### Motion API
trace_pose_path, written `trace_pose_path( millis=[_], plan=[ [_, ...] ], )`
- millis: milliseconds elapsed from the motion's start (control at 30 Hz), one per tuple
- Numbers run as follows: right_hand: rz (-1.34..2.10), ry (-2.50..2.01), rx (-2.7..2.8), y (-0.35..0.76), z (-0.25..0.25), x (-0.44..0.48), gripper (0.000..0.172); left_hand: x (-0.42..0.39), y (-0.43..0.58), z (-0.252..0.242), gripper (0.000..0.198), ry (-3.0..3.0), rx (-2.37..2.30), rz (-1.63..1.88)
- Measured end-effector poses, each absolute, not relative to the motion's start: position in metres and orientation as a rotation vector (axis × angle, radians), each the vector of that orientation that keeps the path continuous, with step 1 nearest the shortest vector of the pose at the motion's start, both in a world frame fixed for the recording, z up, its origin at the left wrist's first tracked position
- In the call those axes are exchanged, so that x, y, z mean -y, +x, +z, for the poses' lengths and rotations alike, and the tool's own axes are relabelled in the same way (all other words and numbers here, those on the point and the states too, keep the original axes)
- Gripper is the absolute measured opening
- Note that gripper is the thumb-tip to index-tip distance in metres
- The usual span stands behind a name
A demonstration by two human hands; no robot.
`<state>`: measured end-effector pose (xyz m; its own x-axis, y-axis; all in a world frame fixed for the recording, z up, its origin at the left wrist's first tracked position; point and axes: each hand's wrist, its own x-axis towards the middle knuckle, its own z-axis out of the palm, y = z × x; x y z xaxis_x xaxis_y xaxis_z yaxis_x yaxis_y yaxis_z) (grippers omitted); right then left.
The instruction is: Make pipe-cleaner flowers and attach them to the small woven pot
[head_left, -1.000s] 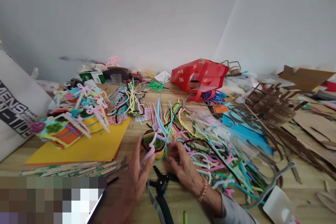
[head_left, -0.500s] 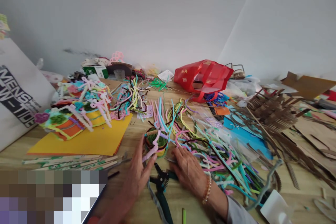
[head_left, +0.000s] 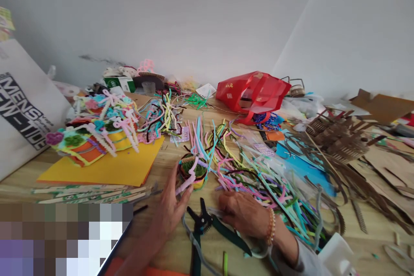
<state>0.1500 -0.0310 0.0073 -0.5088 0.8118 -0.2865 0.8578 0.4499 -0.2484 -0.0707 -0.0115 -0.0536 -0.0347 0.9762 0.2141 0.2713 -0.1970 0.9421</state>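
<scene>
My left hand (head_left: 171, 207) grips the left side of a small pipe-cleaner basket (head_left: 196, 183), thumb in front and fingers behind. The basket has a green middle, a dark and yellow rim, and a pale purple strip across it. My right hand (head_left: 242, 211) wears a beaded bracelet and has its fingers curled together. A grey pipe cleaner (head_left: 215, 211) runs to its fingertips; their grip is partly hidden. Between my hands lie dark green-handled pliers (head_left: 203, 222) with spread handles. Another grey strand (head_left: 194, 241) lies across them.
Loose coloured pipe cleaners (head_left: 274, 189) cover the table right of the basket. Finished colourful pieces (head_left: 93, 138) sit on yellow sheets (head_left: 97, 174) at left. A red bag (head_left: 252, 92) lies at the back, brown woven baskets (head_left: 343, 138) at right.
My right hand has moved right and down, away from the basket, its fingers more curled. The pliers' right handle is uncovered. My left hand stays on the basket.
</scene>
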Motion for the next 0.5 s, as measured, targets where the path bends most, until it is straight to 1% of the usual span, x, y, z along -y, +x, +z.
trace_pose_path(
  millis=[100,167,333,433,500],
  plan=[
    [-0.479,1.463,-2.604,0.149,0.015,0.035,0.011,0.011,-0.071,-0.054,0.067,1.58,-1.369,1.238],
    [-0.394,1.489,-2.616,0.145,0.016,0.041,0.011,0.011,-0.071,-0.054,0.067,1.602,-1.381,1.231],
    [-0.174,1.476,-2.64,0.13,-0.004,0.062,0.015,0.011,-0.071,-0.052,0.067,1.641,-1.442,1.196],
    [-0.071,1.475,-2.672,0.126,-0.016,0.07,0.011,0.011,-0.071,-0.052,0.066,1.652,-1.432,1.194],
    [-0.068,1.446,-2.716,0.127,-0.018,0.07,0.01,0.011,-0.071,-0.053,0.066,1.666,-1.438,1.201]
  ],
)
